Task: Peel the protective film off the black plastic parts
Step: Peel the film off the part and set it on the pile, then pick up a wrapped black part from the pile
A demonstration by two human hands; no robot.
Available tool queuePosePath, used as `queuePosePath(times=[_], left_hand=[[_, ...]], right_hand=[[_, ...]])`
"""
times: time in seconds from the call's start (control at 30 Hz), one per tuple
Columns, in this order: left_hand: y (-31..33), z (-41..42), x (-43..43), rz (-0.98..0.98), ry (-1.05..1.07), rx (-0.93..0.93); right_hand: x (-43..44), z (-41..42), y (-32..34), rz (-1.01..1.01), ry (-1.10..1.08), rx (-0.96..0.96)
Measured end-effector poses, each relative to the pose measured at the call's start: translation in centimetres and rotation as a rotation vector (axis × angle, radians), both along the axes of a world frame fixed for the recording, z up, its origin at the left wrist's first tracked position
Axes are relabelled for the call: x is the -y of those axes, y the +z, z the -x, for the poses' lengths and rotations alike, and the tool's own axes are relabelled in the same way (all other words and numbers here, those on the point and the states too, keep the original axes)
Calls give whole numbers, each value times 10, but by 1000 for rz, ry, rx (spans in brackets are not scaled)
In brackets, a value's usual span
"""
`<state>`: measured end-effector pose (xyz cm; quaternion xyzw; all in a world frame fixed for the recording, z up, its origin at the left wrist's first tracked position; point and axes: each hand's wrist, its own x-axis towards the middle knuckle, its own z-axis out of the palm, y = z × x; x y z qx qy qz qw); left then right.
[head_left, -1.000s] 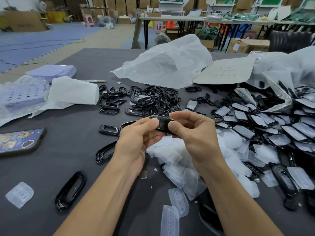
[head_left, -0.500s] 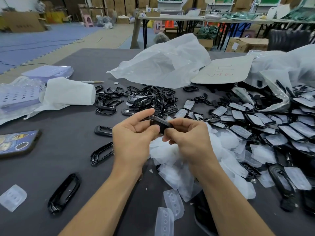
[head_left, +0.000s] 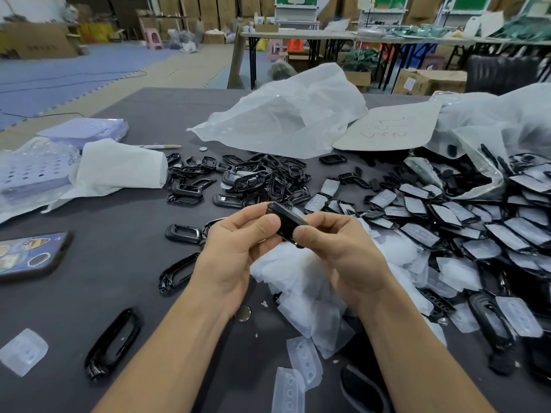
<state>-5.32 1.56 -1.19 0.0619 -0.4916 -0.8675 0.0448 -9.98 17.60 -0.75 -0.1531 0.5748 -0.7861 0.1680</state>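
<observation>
In the head view, both hands meet above the middle of the bench (head_left: 119,263) and share one black plastic part (head_left: 287,222), held in the air and tilted, its far end to the left. The left hand (head_left: 238,245) pinches that end, thumb on the near face and fingers curled behind. The right hand (head_left: 337,251) pinches the near right end between thumb and curled fingers. The face turned to the camera looks plain black, and whether any film is on it cannot be told.

Under the hands lies a heap of peeled film (head_left: 298,278). To the right, covered parts (head_left: 477,228) spread toward the bench edge, and bare black frames (head_left: 253,177) are piled on the far side. A phone (head_left: 29,254) rests at the left.

The step in hand looks like working this one part, probably hunting for a film edge. Next, a fingernail must catch a corner while the other hand grips firmly.
</observation>
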Motion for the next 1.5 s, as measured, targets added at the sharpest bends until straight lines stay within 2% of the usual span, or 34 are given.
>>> queuePosePath(times=[0.17,0.23,0.27,0.33,0.4,0.47,0.53,0.63,0.7,0.8,0.9,0.97,1.1,1.27,1.4,1.5], left_hand=[[6,-3,12,-99,-108,-57],[6,-1,9,-75,-17,0],[4,1,5,-42,68,65],[0,3,-5,67,215,188],[-4,5,-11,148,220,213],[-2,3,-15,183,182,186],[-5,4,-15,213,229,176],[-6,6,-7,262,342,192],[-4,7,2,263,387,181],[-5,9,12,318,420,181],[-8,12,15,357,429,201],[-8,11,15,354,415,194],[-8,9,14,362,354,163],[-10,9,14,380,329,169],[-10,9,10,399,268,172],[-11,7,3,452,200,169]], right_hand=[[8,-8,1,82,103,-21],[14,-10,1,46,-25,-42],[17,-9,0,-40,-155,-93],[20,-8,-6,-342,-452,-286],[23,-11,-11,-606,-628,-539],[27,-16,-13,-718,-658,-804],[31,-21,-14,-790,-601,-915],[32,-24,-13,-713,-465,-778],[28,-22,-10,-641,-507,-681],[20,-14,-7,-856,-546,-674],[19,-12,-10,-1138,-318,-616],[20,-10,-15,-1241,-233,-612],[21,-11,-14,-1027,-349,-559],[16,-11,-8,-711,-476,-321],[13,-9,1,-457,-506,-290],[13,-12,-1,-445,-565,-322]])
